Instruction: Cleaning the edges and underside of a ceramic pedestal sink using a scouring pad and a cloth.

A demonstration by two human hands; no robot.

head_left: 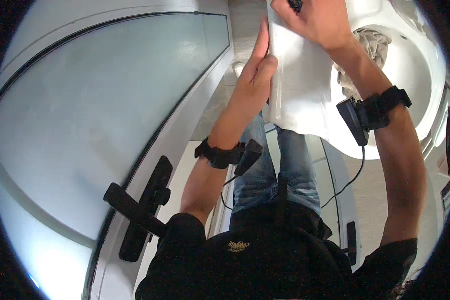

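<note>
In front of me is a white washbasin (299,82) with a flat ledge to the left of its bowl. My right hand (315,20) is over the far part of this ledge, its fingers closed round a small black, rough-textured thing (295,5). Most of that thing is hidden by the fingers and the top of the picture. Along the ledge's left edge lies my left hand (257,65), fingers stretched out against the side, thumb near the top edge, holding nothing visible. A crumpled grey-brown cloth (377,42) lies in the bowl, partly behind my right forearm.
On the left, a frosted-glass door (110,100) with a black handle (145,210) stands close to my left arm. Black devices are strapped to both wrists, and a thin cable (357,172) hangs from the right one. Pale flooring (375,200) shows below the basin.
</note>
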